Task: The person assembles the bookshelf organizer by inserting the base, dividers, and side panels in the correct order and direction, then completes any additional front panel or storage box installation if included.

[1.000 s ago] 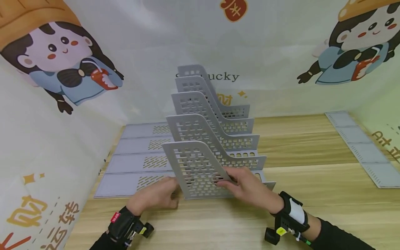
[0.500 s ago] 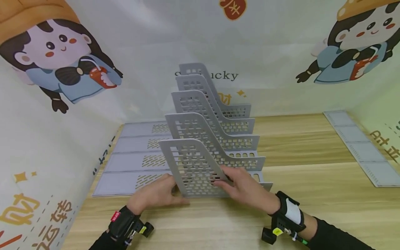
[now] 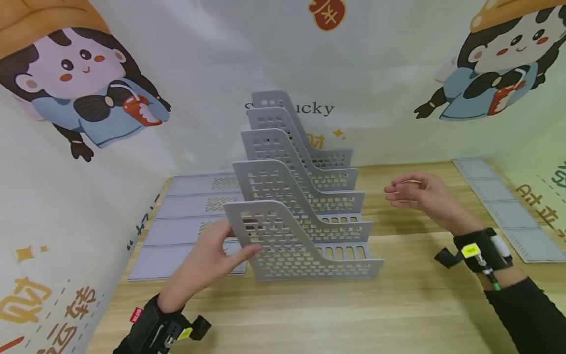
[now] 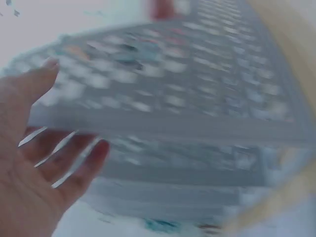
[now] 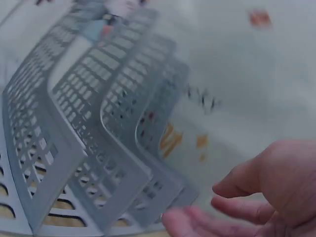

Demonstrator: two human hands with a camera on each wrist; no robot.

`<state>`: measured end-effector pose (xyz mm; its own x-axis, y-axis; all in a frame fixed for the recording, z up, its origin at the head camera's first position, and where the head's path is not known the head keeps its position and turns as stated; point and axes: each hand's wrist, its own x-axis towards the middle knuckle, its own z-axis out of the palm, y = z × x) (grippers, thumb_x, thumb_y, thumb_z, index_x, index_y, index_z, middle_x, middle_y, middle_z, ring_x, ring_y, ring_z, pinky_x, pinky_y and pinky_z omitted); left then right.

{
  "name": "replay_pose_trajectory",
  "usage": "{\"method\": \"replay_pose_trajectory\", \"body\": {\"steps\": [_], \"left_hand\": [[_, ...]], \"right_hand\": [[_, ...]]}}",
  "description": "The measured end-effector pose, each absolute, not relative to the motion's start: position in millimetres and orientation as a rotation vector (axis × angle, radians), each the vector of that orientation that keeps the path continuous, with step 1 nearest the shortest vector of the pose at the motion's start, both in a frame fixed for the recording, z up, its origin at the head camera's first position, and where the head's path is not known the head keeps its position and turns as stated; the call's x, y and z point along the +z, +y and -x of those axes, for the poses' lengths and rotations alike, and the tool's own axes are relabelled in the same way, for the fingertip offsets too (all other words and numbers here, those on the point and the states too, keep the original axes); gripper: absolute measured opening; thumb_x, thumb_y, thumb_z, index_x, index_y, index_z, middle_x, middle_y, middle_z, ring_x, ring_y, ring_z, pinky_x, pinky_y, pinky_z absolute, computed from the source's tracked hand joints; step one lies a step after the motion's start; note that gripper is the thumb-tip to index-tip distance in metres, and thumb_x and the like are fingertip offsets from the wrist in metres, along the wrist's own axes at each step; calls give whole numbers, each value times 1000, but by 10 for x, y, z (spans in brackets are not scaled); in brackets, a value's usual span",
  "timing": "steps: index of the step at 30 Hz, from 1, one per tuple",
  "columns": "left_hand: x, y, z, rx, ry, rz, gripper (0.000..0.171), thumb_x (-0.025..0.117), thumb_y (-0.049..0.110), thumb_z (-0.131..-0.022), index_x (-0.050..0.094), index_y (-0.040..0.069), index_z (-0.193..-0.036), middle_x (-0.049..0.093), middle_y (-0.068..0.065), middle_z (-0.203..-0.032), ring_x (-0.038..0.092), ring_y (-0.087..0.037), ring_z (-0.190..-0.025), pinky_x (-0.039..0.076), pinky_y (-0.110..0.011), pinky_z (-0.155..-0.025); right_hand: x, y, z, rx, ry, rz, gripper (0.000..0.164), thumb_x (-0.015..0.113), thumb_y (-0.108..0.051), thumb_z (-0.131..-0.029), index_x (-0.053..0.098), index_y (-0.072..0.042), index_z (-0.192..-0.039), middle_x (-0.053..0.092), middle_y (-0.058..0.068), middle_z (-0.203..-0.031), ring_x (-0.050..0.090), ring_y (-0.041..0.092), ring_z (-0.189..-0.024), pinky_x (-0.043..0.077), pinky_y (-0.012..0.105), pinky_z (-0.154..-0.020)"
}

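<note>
A grey perforated file organizer [image 3: 283,246] stands upright on the wooden table, its several step-shaped dividers lined up toward the back wall. My left hand [image 3: 208,253] holds the left edge of its front panel, thumb across the front face and fingers behind. In the blurred left wrist view, the thumb and fingers of that left hand [image 4: 44,143] lie on either side of the panel edge. Apart from the organizer, to its right, my right hand [image 3: 424,196] hovers above the table with loosely bent fingers and nothing in them. The right wrist view shows the dividers [image 5: 113,118] beside this hand.
Flat grey slotted panels [image 3: 177,228] lie left of the organizer, partly behind my left hand. A long narrow grey panel [image 3: 504,206] lies at the table's right edge. A printed white sheet [image 3: 212,137] rises behind and along both sides of the wooden table [image 3: 309,314].
My right hand has let go of the front panel and moved right and back. My left hand has come up from the panel's lower left corner to its left edge. The organizer stays standing.
</note>
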<state>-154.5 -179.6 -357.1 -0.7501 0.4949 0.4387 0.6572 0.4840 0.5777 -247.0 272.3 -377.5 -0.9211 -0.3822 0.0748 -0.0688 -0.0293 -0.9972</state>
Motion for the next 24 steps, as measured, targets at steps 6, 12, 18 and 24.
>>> {"method": "replay_pose_trajectory", "body": {"steps": [6, 12, 18, 24], "left_hand": [[-3183, -1710, 1580, -930, -2096, 1072, 55, 62, 30, -102, 47, -2, -144, 66, -11, -111, 69, -22, -90, 56, -26, -76], [-3174, -1704, 1647, -855, -2056, 1094, 39, 70, 9, -95, 59, 0, -131, 67, -9, -98, 66, -15, -72, 54, -24, -65], [-3172, -1695, 1741, -906, -2098, 1045, 58, 79, -14, -78, 60, 1, -131, 66, -7, -93, 64, -13, -70, 53, -22, -66], [-3157, -1733, 1811, -911, -2087, 1045, 57, 80, -14, -78, 60, 0, -130, 67, -9, -94, 63, -15, -72, 55, -23, -64]], "right_hand": [[-4114, 2663, 2867, -1881, 1745, 80, 51, 38, -5, -110, 17, 20, -149, 42, 42, -141, 62, 35, -119, 45, 43, -103], [-4183, 2446, 3015, -1806, 1726, 33, 53, 39, -5, -108, 18, 24, -148, 36, 47, -142, 65, 37, -112, 47, 43, -101], [-4208, 2344, 3088, -1759, 1796, -16, 45, 44, -2, -106, 34, 25, -141, 68, 20, -105, 71, 19, -89, 55, 32, -89], [-4225, 2330, 3115, -1599, 1933, 121, 30, 53, -6, -104, 63, 16, -121, 69, 6, -90, 61, 7, -71, 54, 21, -69]]}}
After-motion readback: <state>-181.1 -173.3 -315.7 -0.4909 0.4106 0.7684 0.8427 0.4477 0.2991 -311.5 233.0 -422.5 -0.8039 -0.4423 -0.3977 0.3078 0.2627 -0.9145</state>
